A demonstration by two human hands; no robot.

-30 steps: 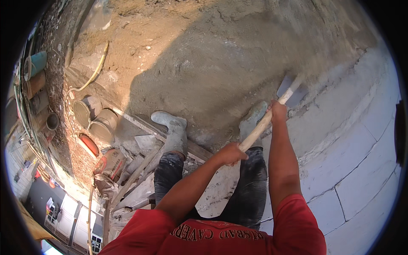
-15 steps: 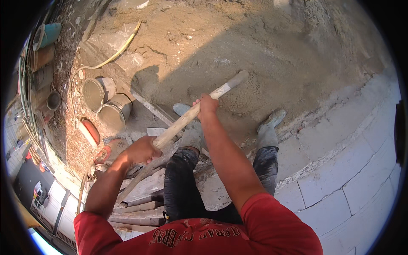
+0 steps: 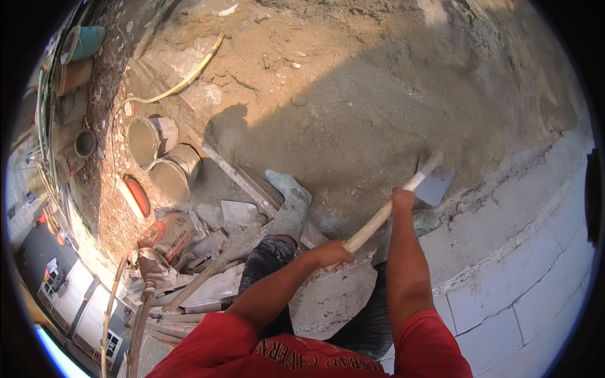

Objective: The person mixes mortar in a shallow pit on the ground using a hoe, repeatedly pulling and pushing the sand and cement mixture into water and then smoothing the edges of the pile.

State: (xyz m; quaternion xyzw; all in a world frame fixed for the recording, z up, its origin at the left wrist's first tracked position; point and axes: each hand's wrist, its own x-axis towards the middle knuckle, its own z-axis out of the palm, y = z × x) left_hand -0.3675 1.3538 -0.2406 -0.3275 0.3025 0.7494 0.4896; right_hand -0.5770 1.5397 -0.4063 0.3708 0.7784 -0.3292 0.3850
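My hoe (image 3: 370,230) slants over the grey soil (image 3: 340,145), its metal blade (image 3: 435,189) near the block wall (image 3: 485,305). My right hand (image 3: 403,200) closes around the handle nearer the blade, my left hand (image 3: 334,253) around its rear. Two buckets (image 3: 170,181) sit left of my boot (image 3: 291,205).

The shirt (image 3: 378,362) is red, with short sleeves (image 3: 217,340) and dark lettering (image 3: 291,356); the trousers (image 3: 266,259) are dark, the boots (image 3: 291,211) greyish and dirty.
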